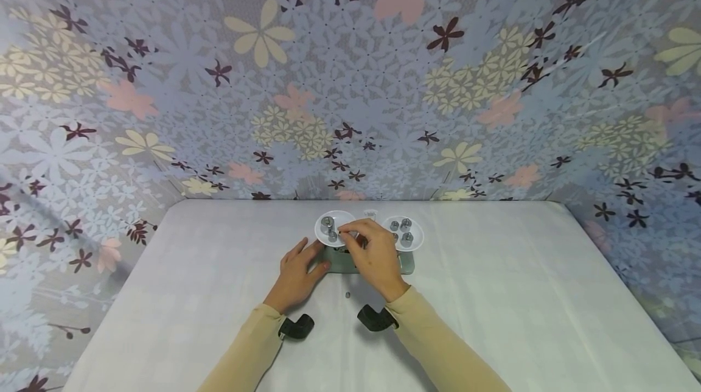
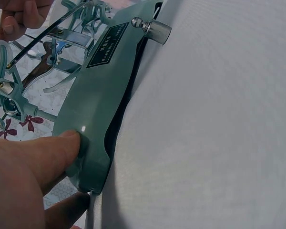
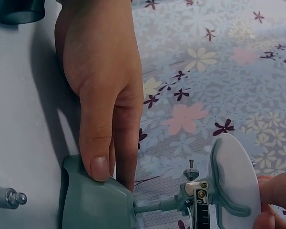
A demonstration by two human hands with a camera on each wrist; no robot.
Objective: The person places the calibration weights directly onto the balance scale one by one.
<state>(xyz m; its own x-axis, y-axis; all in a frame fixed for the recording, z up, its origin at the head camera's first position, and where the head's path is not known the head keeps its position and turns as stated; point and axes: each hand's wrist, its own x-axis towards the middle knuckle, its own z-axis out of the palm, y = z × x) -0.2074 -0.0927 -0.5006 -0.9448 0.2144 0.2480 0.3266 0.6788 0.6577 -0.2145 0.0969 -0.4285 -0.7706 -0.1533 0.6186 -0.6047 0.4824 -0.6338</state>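
Observation:
A green balance scale [image 1: 342, 263] carries two white pans; the left pan [image 1: 320, 232] and right pan [image 1: 418, 235] each bear metal weights. Across the left end of the green base [image 2: 93, 100], my left hand [image 1: 297, 276] holds on, its thumb [image 3: 100, 168] laid on the front and fingers on the far side. Over the left pan, my right hand [image 1: 376, 253] pinches a tiny dark piece, apparently a small weight [image 1: 340, 232], mostly hidden by the fingertips. Another small knobbed metal weight [image 2: 158, 31] stands on the table in front of the base.
A white cloth covers the table [image 1: 526, 307], which meets a flower-patterned backdrop [image 1: 383, 106] behind the scale. Black camera mounts [image 1: 298, 326] stick out from both wrists. A small clear piece [image 1: 370, 214] is seen behind the scale, between the pans.

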